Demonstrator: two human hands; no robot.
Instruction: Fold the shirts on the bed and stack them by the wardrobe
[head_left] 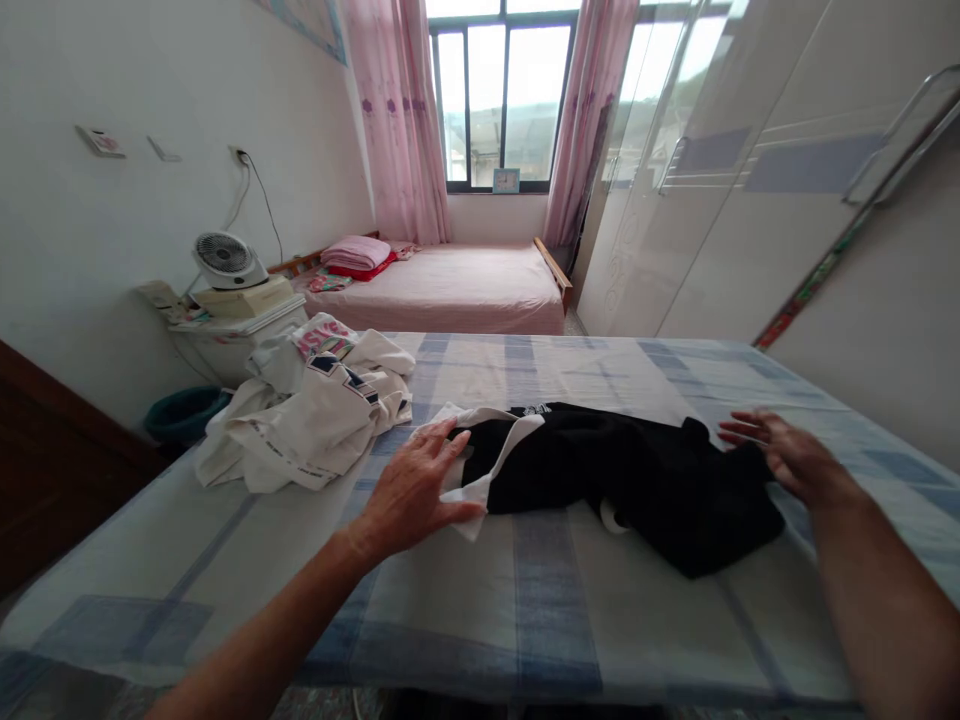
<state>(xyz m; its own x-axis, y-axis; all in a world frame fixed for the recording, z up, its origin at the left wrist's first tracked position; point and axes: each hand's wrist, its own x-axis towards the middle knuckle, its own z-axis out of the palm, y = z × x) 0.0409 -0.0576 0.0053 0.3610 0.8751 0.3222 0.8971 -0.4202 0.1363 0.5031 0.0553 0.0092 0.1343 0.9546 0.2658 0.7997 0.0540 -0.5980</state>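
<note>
A black garment with white trim (630, 460) lies loosely spread across a blue-and-white checked cloth (465, 600). My left hand (420, 485) rests at its white-edged left end, fingers spread and thumb apart, touching the white part. At the garment's right end, my right hand (787, 450) hovers with its fingers stretched out toward the black fabric; whether it touches the fabric is hard to tell. A small white patch shows at the garment's lower edge.
A heap of white clothes (300, 420) lies on the left of the cloth. Behind stand a pink bed (480, 285) and a small cabinet bearing a fan (229, 258). A bin (184, 412) is at the left, a glossy wardrobe (720, 200) at the right.
</note>
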